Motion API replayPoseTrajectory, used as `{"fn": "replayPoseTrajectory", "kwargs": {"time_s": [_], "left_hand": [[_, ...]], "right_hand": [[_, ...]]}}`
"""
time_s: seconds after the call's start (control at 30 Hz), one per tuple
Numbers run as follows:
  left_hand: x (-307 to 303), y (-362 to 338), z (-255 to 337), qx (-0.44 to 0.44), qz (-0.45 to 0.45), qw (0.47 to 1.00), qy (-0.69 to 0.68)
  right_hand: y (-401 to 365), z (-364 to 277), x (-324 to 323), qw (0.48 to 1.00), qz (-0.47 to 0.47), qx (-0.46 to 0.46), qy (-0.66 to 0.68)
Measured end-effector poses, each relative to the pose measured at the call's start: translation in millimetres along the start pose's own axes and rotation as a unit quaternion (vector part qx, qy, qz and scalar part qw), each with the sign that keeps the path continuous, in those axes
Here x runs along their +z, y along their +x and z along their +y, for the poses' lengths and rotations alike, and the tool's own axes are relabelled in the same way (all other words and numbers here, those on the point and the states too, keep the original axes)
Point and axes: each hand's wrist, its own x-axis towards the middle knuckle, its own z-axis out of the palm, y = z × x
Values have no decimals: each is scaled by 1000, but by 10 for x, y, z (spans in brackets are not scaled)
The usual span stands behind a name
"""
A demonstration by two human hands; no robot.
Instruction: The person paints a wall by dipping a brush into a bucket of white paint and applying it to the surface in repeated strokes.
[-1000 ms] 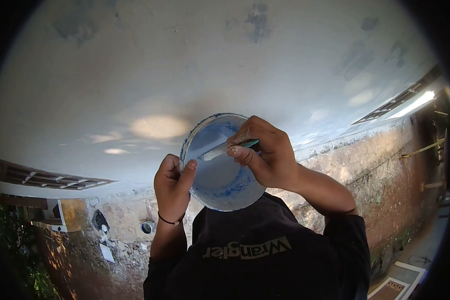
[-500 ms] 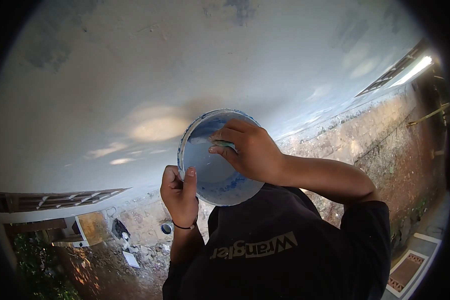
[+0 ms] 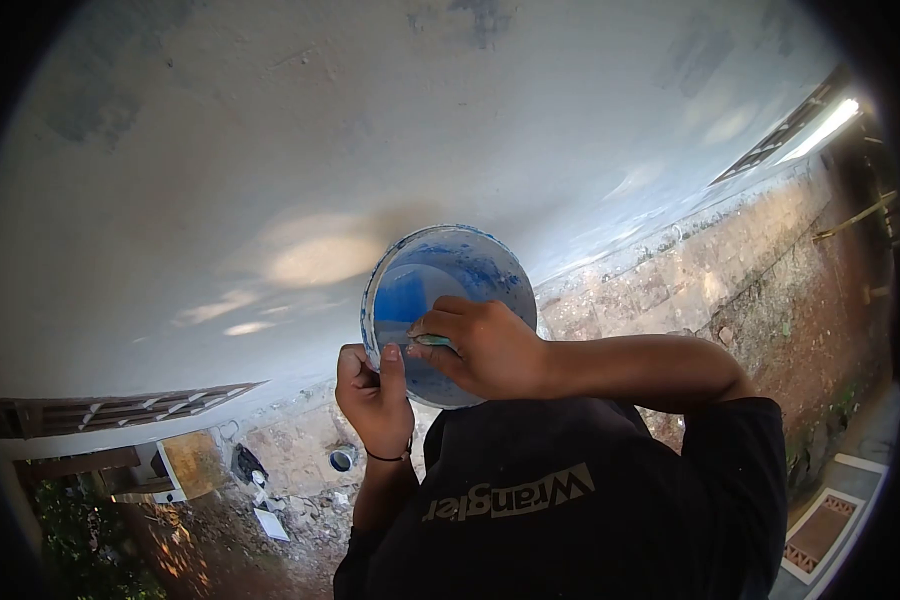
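Observation:
In my left hand [image 3: 375, 395] is the rim of a round bucket [image 3: 490, 262], thumb over the edge and fingers outside. The bucket tilts toward me, with pale grey-white material and blue smears inside. A smooth, straight-edged blue patch shows on its inner surface. My right hand [image 3: 485, 350] reaches into the bucket and pinches a thin, flat scraper [image 3: 432, 341] with a greenish edge. Most of the scraper is hidden by my fingers, and its tip is close to my left thumb.
A large whitish wall [image 3: 220, 150] with grey patches stands ahead. Below it runs a rough stone base [image 3: 670, 270]. Barred windows [image 3: 120, 408] sit at both sides. On the ground lie a small round container [image 3: 343, 458] and a white flat piece [image 3: 271, 524].
My right hand has moved down and slightly left inside the bucket with the scraper, toward my left thumb. The blue patch is now exposed. The bucket and left hand have shifted slightly right.

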Motion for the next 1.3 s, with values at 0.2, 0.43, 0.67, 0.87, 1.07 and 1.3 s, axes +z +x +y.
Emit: {"fn": "replayPoseTrajectory", "kwargs": {"time_s": [0.2, 0.43, 0.67, 0.87, 1.07, 1.3], "left_hand": [[6, -13, 54, -12, 4, 1000, 18], [-88, 47, 16, -7, 15, 1000, 12], [-100, 117, 53, -29, 40, 999, -1], [-132, 263, 185, -46, 21, 999, -10], [-236, 461, 396, -67, 11, 993, -97], [-564, 793, 1256, -104, -37, 984, -139]], "right_hand": [[33, 6, -67, 995, 44, 75, 50], [87, 60, -408, 966, 115, 194, 128], [9, 136, -789, 882, 275, 239, 298], [-67, 181, -966, 796, 296, 279, 449], [-51, 133, -1059, 740, 264, 293, 545], [207, -652, -1876, 672, 335, 63, 657]]}}
